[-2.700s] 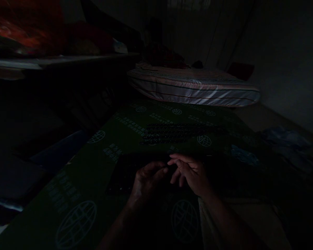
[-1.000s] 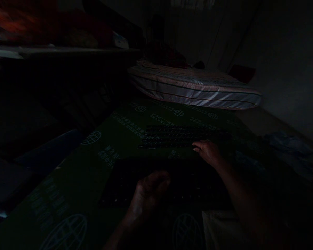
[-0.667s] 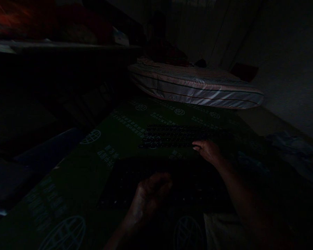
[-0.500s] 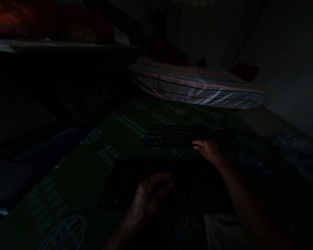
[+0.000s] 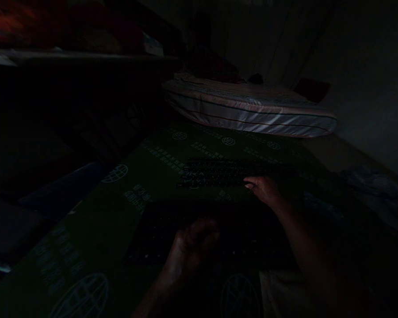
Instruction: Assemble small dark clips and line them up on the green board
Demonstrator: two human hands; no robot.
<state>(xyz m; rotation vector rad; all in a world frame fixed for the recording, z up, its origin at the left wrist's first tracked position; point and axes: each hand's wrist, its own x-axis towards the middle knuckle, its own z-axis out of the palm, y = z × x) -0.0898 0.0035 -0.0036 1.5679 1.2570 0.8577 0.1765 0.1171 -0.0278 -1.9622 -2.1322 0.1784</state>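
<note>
The light is very dim. A long black keyboard (image 5: 239,234) lies on a green printed sheet (image 5: 96,229) in front of me. My left hand (image 5: 197,238) is over its middle, fingers curled closed. Whatever those fingers may hold is hidden. Beyond the keyboard, several dark rows of what look like small key caps (image 5: 212,169) with pale marks lie on the sheet. At the front row, my right hand (image 5: 263,189) has its thumb and index finger pinched together, touching the row or just above it. What sits between those fingertips is too dark to make out.
A mattress with a striped, shiny cover (image 5: 252,112) stands at the far end of the sheet. At upper left is a shelf edge (image 5: 86,56) with red and orange cloth above. Crumpled fabric (image 5: 371,185) lies at right. A pale cloth (image 5: 281,291) shows near my front.
Both hands hold almost the same places. My right hand has shifted very slightly left at the front row, and the picture is a little darker.
</note>
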